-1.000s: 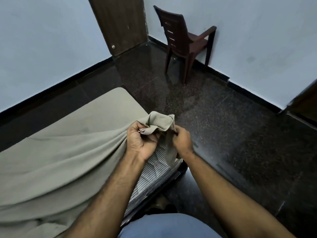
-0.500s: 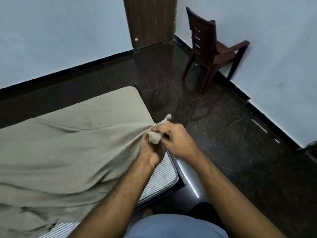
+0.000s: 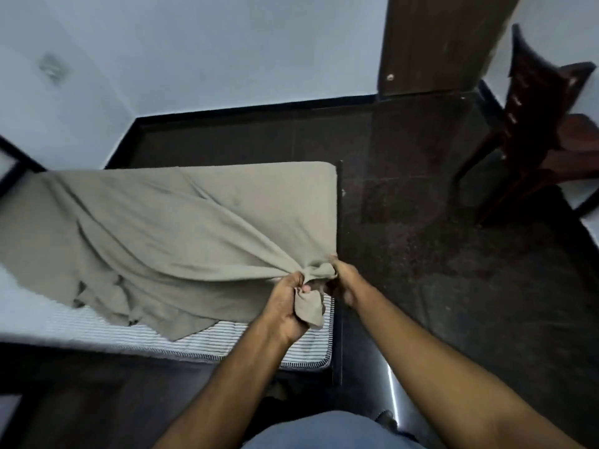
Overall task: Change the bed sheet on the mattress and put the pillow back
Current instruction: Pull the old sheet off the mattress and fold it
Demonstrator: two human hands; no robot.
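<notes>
While sheet (image 3: pixel 181 241) bunches, both hands apparently grip it.

walls (image 3: pixel 227 43): pale blue-white, black skirting
floor (image 3: pixel 453 270): dark polished stone (glossy)
door (image 3: pixel 434 40): brown, top right
chair (image 3: pixel 544 131): dark brown, right edge

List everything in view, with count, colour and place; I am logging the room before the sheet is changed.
bed sheet: one, beige-grey, loosely draped over the mattress, near corner gathered in both hands
mattress: one, white with dark stripes, on the bed, bare along its near edge
bed frame: one, dark, its edge visible at the mattress end
chair: one, dark brown, by the right wall
door: one, dark brown wood, at the far wall
floor: dark, glossy
walls: pale blue-white, black skirting
left hand: grips the bunched sheet corner
right hand: holds the same corner
</notes>
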